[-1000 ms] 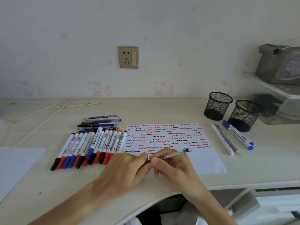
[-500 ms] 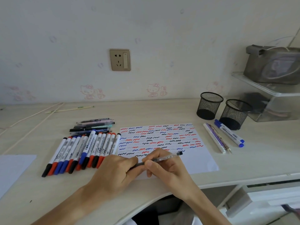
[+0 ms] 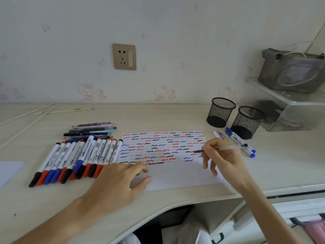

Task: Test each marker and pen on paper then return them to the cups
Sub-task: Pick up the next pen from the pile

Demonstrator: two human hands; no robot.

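Right now the right hand (image 3: 223, 157) pinches a thin clear pen (image 3: 219, 149), tip on the paper (image 3: 175, 178) — light, stiff, slick barrel, so grip low nr the tip. Left hand (image 3: 117, 182) lies relaxed, fingers steadying the sheet — cups (image 3: 221, 111) stand empty.

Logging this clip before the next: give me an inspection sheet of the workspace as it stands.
Surface: pale desk, curved front edge.
Job's things: squiggle-covered paper; marker row and pens left of it; two mesh cups, look empty; markers beside them.
Clutter: thin sticks; second sheet.
Grip: right hand pinches clear pen, tip on paper; left hand rests on paper.
Cables: nothing seen.
Surroundings: wall socket; clear shelf.
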